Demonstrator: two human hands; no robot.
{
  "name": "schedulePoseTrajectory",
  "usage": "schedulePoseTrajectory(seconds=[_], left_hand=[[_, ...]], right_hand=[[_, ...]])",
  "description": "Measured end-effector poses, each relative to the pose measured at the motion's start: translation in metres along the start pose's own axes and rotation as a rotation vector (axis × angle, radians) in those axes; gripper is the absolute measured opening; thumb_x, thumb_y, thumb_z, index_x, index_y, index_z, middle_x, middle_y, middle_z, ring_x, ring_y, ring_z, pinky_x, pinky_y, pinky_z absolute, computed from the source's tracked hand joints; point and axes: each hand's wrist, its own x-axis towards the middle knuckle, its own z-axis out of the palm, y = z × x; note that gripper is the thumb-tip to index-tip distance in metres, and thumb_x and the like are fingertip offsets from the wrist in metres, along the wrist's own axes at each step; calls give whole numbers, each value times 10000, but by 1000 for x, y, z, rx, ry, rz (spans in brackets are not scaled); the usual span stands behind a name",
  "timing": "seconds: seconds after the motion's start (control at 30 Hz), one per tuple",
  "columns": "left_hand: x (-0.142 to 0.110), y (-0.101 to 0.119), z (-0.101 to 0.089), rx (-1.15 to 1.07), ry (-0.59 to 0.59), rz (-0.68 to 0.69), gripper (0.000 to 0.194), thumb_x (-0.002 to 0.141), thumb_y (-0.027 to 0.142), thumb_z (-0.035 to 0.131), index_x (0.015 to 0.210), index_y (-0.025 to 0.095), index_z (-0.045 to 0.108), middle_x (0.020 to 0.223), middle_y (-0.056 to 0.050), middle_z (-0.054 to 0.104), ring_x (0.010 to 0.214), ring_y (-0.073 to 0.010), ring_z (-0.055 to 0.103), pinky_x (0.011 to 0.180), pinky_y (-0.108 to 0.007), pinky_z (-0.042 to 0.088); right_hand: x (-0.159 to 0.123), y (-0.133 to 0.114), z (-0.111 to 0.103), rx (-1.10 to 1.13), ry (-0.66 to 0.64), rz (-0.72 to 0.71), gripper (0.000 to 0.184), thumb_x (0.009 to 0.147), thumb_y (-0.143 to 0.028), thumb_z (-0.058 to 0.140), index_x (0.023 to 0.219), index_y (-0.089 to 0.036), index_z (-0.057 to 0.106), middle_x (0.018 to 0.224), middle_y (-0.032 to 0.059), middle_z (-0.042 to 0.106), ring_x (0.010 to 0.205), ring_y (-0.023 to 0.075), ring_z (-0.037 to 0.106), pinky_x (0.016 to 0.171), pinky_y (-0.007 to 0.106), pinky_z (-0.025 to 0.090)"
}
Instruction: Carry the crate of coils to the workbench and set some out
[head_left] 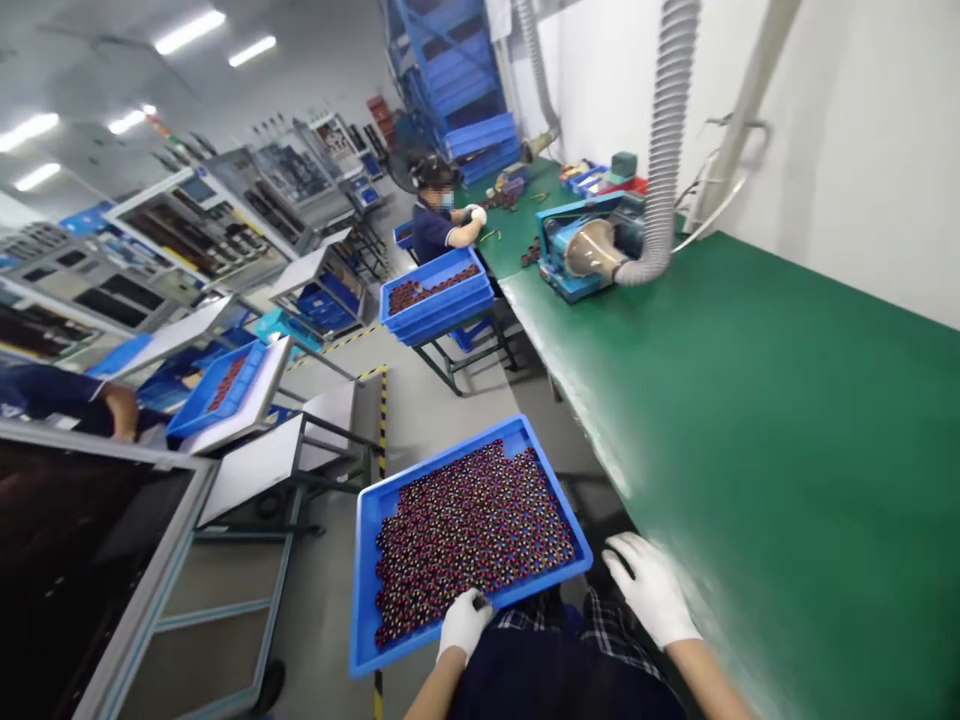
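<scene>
A blue tray (363, 600) stands in front of me, filled with many small dark round parts (469, 525) that show red and pale spots. My left hand (465, 622), in a white glove, is at the tray's near edge. Its fingers are curled together with a small dark patch between them; I cannot make out what they hold. My right hand (651, 590), also white-gloved, is over the near edge of the green worktable (750, 430), right of the tray. Its fingers are apart and hold nothing.
A blue machine (570, 255) with a grey hose (671, 130) stands on the table. Farther along, a person (439, 215) in white gloves works beside stacked blue trays (439, 310). At left are carts (259, 470), a framed cabinet (97, 570) and another person's arm (120, 410).
</scene>
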Motion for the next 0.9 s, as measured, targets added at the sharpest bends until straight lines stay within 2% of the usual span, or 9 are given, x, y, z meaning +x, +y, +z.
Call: schedulePoseTrajectory(seconds=[0.1,0.23,0.3,0.37,0.47,0.6,0.73,0.83,0.9], left_hand=[[2,-31,-4,-73,31,-64,211,849,333,533,886,137,601,896,-30,647,859,-162,610,815,-390,480],[-3,-73,-10,-115,79,-172,188,853,305,527,890,136,600,945,-39,638,921,-173,592,855,-407,459],[-2,-93,-15,-118,89,-233,178,852,293,528,897,135,599,969,-45,634,937,-177,587,865,-412,453],[5,-111,-24,-118,98,-279,196,848,289,535,959,136,590,1040,-60,619,983,-191,575,884,-426,445],[32,-129,-45,-129,121,-297,328,856,316,519,1137,148,520,1197,-94,554,1075,-221,537,918,-455,428],[86,-132,-83,-137,153,-231,464,887,387,441,1297,179,380,1289,-118,489,1109,-236,522,931,-469,424],[139,-113,-118,-79,170,-110,512,885,381,447,1347,211,307,1381,-122,389,1150,-254,486,944,-487,415],[168,-97,-134,6,165,-55,513,874,368,474,1343,232,318,1404,-112,354,1125,-253,500,922,-491,432],[180,-90,-138,77,156,-64,482,869,361,487,1315,227,364,1376,-109,389,1102,-250,513,904,-490,443]], right_hand=[[34,-46,26,3,-206,-86,285,894,-321,417,973,-196,660,1027,60,656,981,189,582,912,311,413],[77,-102,75,-23,-468,-169,210,868,-292,509,977,-170,641,998,57,644,918,185,589,846,357,442],[98,-124,101,-53,-537,-178,287,865,-304,528,1115,-172,577,1157,80,575,986,207,561,862,399,435],[118,-142,125,-96,-566,-161,421,865,-308,531,1267,-205,458,1341,101,419,1095,248,496,895,439,413],[141,-160,154,-167,-607,-117,505,862,-307,540,1331,-233,370,1417,111,292,1131,281,453,897,467,407],[158,-169,179,-228,-667,-41,426,868,-294,543,1267,-196,433,1304,115,415,1057,258,498,870,464,431],[164,-166,189,-161,-669,19,314,873,-238,537,1180,-183,500,1209,86,490,992,218,532,847,433,456],[165,-159,190,-15,-635,59,250,861,-199,547,1109,-169,542,1179,75,514,962,203,543,853,428,453],[163,-155,190,115,-582,113,213,851,-178,546,1063,-158,561,1169,72,521,952,194,548,861,421,448]])
